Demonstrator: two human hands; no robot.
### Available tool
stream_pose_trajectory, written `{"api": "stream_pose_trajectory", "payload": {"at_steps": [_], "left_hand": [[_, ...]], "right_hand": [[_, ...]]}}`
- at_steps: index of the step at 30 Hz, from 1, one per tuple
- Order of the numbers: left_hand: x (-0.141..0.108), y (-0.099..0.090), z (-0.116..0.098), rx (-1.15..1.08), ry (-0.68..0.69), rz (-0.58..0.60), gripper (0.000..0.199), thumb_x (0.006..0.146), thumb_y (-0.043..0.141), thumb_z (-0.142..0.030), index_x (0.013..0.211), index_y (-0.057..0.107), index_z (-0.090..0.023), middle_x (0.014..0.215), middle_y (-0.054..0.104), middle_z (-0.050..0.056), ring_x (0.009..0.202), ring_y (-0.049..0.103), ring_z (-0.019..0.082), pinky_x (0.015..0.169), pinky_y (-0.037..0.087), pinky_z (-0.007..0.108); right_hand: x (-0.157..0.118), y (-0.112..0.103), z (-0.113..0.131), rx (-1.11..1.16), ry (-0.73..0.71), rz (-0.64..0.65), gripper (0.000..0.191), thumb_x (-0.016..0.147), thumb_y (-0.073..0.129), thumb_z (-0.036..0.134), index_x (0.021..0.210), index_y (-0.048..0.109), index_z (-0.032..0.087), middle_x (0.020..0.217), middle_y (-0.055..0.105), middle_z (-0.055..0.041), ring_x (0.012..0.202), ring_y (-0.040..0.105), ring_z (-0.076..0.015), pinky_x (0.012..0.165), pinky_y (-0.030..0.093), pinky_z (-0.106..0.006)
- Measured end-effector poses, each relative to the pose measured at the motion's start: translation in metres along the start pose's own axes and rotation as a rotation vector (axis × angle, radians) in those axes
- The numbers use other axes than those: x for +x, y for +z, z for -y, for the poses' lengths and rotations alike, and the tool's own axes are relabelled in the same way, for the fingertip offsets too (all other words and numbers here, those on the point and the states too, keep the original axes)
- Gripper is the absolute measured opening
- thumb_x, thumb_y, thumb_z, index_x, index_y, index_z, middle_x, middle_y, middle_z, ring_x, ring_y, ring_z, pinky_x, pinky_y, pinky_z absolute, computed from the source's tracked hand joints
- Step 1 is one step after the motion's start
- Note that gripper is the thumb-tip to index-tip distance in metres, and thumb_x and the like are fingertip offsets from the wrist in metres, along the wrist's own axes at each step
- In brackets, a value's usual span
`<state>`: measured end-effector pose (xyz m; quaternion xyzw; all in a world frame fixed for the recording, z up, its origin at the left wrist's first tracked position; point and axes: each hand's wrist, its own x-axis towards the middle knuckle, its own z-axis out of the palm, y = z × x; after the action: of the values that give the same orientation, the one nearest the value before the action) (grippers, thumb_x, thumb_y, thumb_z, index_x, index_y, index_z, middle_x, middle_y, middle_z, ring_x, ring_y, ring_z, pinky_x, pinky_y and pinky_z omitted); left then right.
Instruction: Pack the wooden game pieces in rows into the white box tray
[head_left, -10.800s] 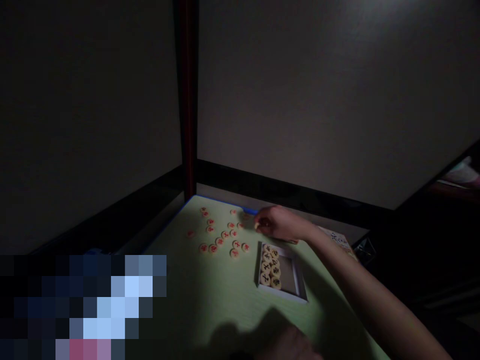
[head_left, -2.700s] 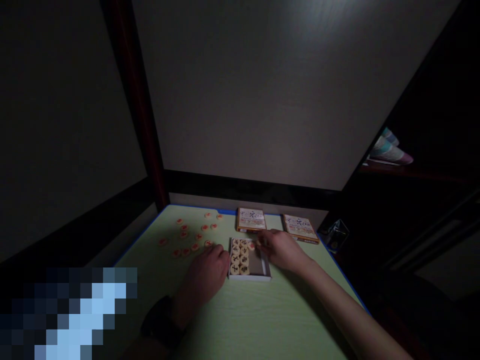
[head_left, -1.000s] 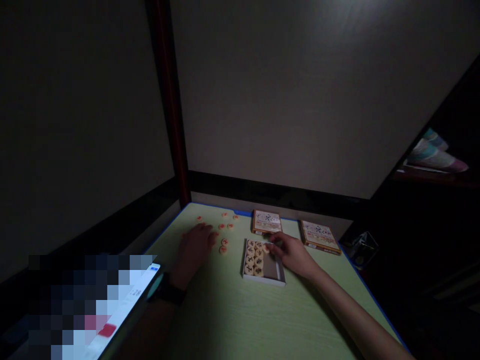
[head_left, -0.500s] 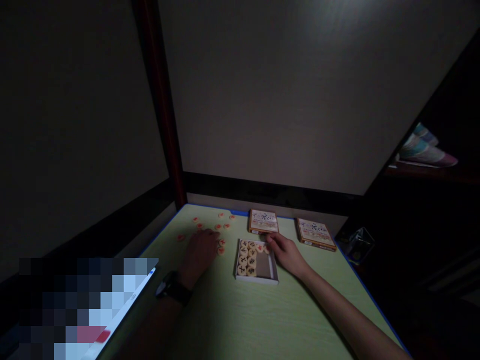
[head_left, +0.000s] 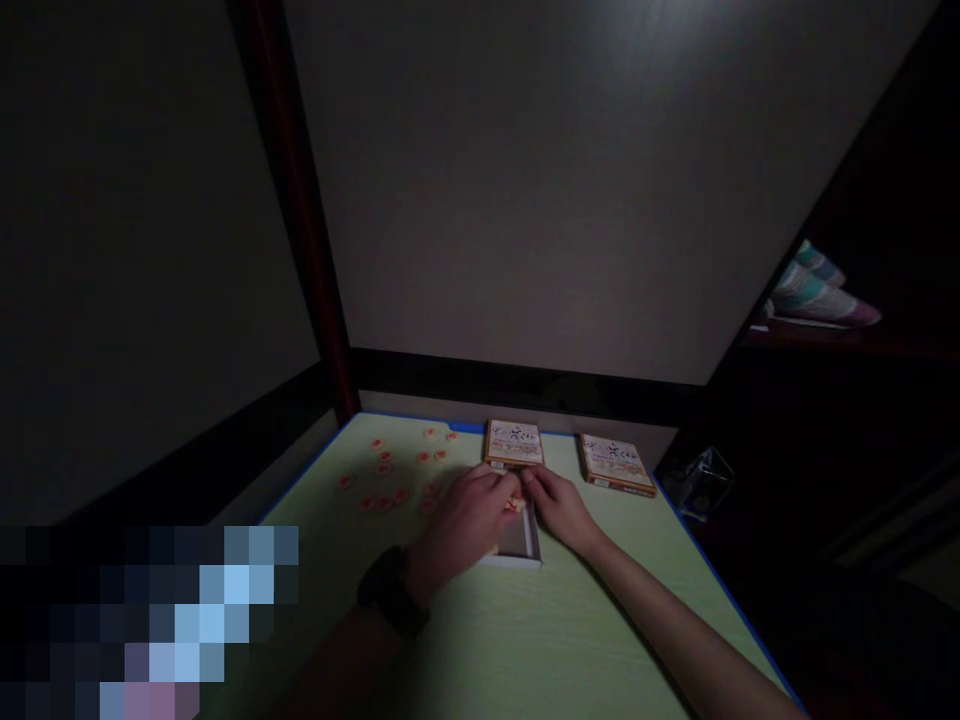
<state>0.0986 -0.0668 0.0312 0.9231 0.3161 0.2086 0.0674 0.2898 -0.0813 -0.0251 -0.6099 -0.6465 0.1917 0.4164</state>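
My left hand (head_left: pixel 469 515), with a dark watch at its wrist, reaches over a shallow white box tray (head_left: pixel 514 563), covering most of it. Its fingertips are closed on a round Chinese chess piece (head_left: pixel 514 505) with a red character, low at the tray's far right part. Curled at the tray's far right corner, my right hand (head_left: pixel 561 507) grips the edge, its fingertips almost touching the left ones. Several red-marked chess pieces (head_left: pixel 384 502) lie scattered on the table to the left. The black-marked pieces in the tray are mostly hidden.
Two flat printed boxes lie at the back of the green table (head_left: pixel 600 620): one box (head_left: pixel 514 440) behind the tray, the other box (head_left: pixel 616 462) to the right. Walls stand behind and left. A clear container (head_left: pixel 703 485) sits beyond the right edge.
My left hand has moved right, from the loose pieces to above the tray, with a piece in its fingers. My right hand stays at the tray's corner. The view has shifted slightly.
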Motion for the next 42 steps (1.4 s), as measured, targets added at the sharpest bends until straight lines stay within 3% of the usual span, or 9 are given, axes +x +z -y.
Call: {"api": "stream_pose_trajectory", "payload": {"at_steps": [2,6,12,15,18,22,28,33,42], "left_hand": [[0.008,0.007,-0.008,0.001,0.075,0.052,0.007,0.089,0.064,-0.017,0.095,0.062,-0.02,0.1,0.068,0.005,0.102,0.06,0.021,0.088,0.047,0.032],[0.015,0.018,-0.008,0.002,0.081,0.153,0.005,0.088,0.066,-0.018,0.092,0.064,-0.019,0.097,0.069,0.006,0.099,0.061,0.022,0.086,0.049,0.033],[0.011,0.013,0.018,-0.126,0.081,0.044,0.011,0.089,0.061,-0.015,0.096,0.069,-0.021,0.103,0.072,0.004,0.104,0.061,0.019,0.095,0.047,0.03],[0.0,-0.003,0.051,0.001,-0.093,0.006,0.022,0.09,0.055,-0.014,0.104,0.071,-0.02,0.11,0.073,0.007,0.107,0.063,0.021,0.101,0.046,0.035],[-0.017,-0.02,0.086,0.095,-0.386,0.013,0.03,0.089,0.053,-0.015,0.111,0.071,-0.019,0.116,0.072,0.009,0.109,0.064,0.023,0.101,0.047,0.037],[-0.034,-0.029,0.11,0.108,-0.464,0.086,0.031,0.09,0.052,-0.025,0.114,0.072,-0.018,0.118,0.072,0.01,0.109,0.065,0.024,0.101,0.046,0.037],[-0.036,-0.022,0.107,0.079,-0.419,0.099,0.034,0.093,0.049,-0.028,0.117,0.07,-0.017,0.117,0.07,0.012,0.109,0.064,0.025,0.099,0.047,0.037],[-0.033,-0.013,0.096,0.081,-0.351,0.1,0.028,0.094,0.051,-0.03,0.106,0.072,-0.017,0.109,0.072,0.012,0.105,0.064,0.025,0.096,0.046,0.037],[-0.03,-0.007,0.078,0.266,-0.349,0.106,0.027,0.092,0.052,-0.032,0.095,0.072,-0.015,0.1,0.071,0.013,0.096,0.066,0.026,0.088,0.047,0.038]], "right_hand": [[0.0,0.0,0.0,0.012,-0.007,-0.006,0.042,0.093,0.037,0.053,0.085,0.062,0.021,0.083,0.072,-0.0079,0.079,0.065,-0.0235,0.074,0.048,-0.033],[0.001,0.001,0.0,0.017,0.001,-0.01,0.04,0.093,0.038,0.052,0.082,0.061,0.021,0.08,0.071,-0.0071,0.076,0.065,-0.0228,0.072,0.047,-0.033],[0.001,-0.005,0.004,0.086,-0.002,0.049,0.025,0.088,0.05,0.044,0.084,0.06,0.021,0.078,0.067,-0.003,0.072,0.06,-0.0188,0.069,0.046,-0.03],[0.001,-0.012,0.01,0.067,0.002,0.161,0.016,0.077,0.064,0.032,0.087,0.059,0.02,0.072,0.06,0.001,0.063,0.053,-0.0153,0.059,0.041,-0.026],[0.0,-0.018,0.019,-0.069,-0.112,0.238,0.013,0.069,0.065,0.017,0.079,0.057,0.02,0.079,0.06,-0.0006,0.07,0.055,-0.0154,0.064,0.042,-0.026],[-0.005,-0.024,0.034,-0.36,-0.202,0.259,0.01,0.069,0.061,0.012,0.075,0.057,0.019,0.092,0.061,-0.0062,0.083,0.058,-0.0185,0.076,0.045,-0.029],[-0.011,-0.028,0.05,-0.633,-0.194,0.335,0.014,0.072,0.058,0.018,0.084,0.065,0.02,0.108,0.063,-0.008,0.083,0.061,-0.0195,0.073,0.046,-0.029],[-0.013,-0.024,0.051,-0.612,-0.218,0.355,0.022,0.073,0.058,0.018,0.092,0.068,0.022,0.113,0.062,-0.0081,0.093,0.064,-0.0219,0.08,0.048,-0.03],[-0.013,-0.022,0.049,-0.576,-0.193,0.322,0.012,0.077,0.058,0.02,0.085,0.066,0.02,0.112,0.064,-0.0084,0.093,0.064,-0.0216,0.083,0.049,-0.031]]}}
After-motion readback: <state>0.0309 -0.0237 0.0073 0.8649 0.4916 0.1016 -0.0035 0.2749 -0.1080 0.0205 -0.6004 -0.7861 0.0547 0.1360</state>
